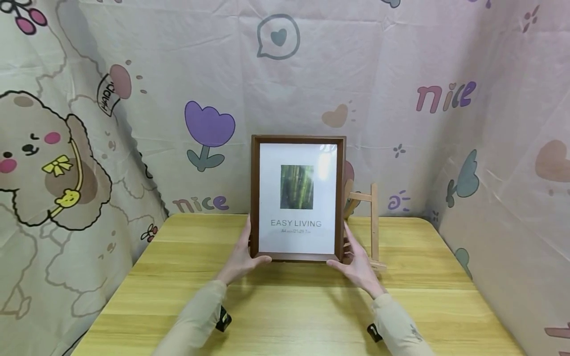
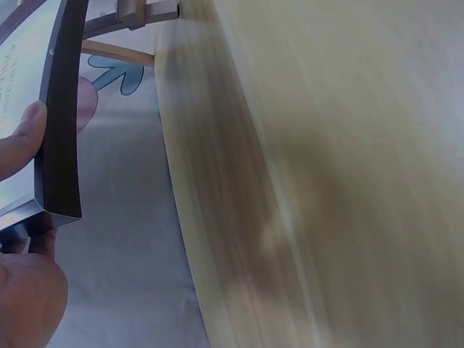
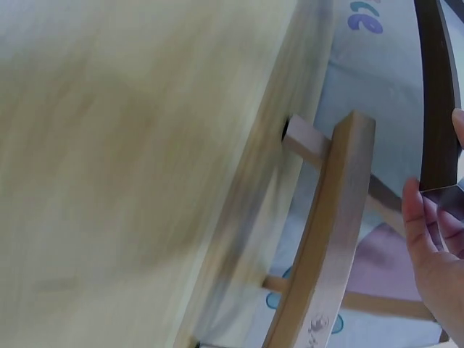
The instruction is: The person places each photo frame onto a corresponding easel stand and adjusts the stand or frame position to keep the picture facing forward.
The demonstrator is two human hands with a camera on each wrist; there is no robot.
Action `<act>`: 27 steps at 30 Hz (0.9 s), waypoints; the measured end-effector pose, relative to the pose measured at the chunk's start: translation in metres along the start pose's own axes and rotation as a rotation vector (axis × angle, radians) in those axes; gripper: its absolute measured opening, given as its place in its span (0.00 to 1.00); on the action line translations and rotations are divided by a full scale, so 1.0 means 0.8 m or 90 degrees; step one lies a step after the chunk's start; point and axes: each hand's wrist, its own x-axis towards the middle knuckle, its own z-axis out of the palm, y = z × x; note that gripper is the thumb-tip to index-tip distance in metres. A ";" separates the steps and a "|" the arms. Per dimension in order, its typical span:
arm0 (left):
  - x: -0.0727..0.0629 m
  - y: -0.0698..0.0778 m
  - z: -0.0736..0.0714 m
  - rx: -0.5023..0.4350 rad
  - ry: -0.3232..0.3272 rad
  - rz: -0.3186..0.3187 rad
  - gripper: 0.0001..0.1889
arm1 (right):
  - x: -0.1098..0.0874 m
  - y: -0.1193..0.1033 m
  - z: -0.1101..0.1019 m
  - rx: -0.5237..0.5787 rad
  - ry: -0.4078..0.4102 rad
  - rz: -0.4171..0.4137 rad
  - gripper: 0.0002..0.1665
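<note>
A brown picture frame (image 1: pixel 298 198) stands upright in the middle of the head view, facing me, with a small bamboo picture and "EASY LIVING" on its white insert. My left hand (image 1: pixel 242 257) grips its lower left corner, thumb on the front of the bottom edge. At the lower right corner my right hand (image 1: pixel 356 259) holds it the same way. Both wrist views show fingers reaching behind the corners; they are partly hidden there. Behind the frame, to the right, stands a wooden easel (image 1: pixel 374 222), much of it covered by the frame. The right wrist view shows its front bar (image 3: pixel 326 232) close to my hand.
The light wooden table (image 1: pixel 285 306) spreads beneath my arms. A patterned cloth (image 1: pixel 285 89) hangs behind it and along both sides. Dark straps (image 1: pixel 224 319) sit at my wrists.
</note>
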 end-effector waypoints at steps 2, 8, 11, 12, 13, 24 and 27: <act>0.003 0.002 0.003 -0.002 -0.001 0.005 0.69 | -0.001 0.000 -0.005 0.008 0.003 0.012 0.70; 0.011 0.006 0.012 0.007 -0.005 0.007 0.70 | -0.003 0.001 -0.016 0.040 0.007 0.029 0.70; 0.016 0.009 0.016 0.009 -0.007 0.004 0.69 | -0.003 0.002 -0.021 0.041 0.012 0.029 0.70; 0.017 0.010 0.018 0.009 -0.007 0.004 0.69 | -0.003 0.003 -0.023 0.039 0.012 0.031 0.70; 0.019 0.011 0.019 0.007 -0.008 0.005 0.69 | -0.003 0.003 -0.025 0.035 0.013 0.031 0.69; 0.037 0.020 0.039 -0.009 -0.018 0.026 0.68 | -0.008 0.018 -0.043 0.043 0.041 -0.021 0.68; 0.041 0.022 0.045 -0.019 -0.025 0.025 0.68 | -0.010 0.020 -0.048 0.044 0.046 -0.026 0.68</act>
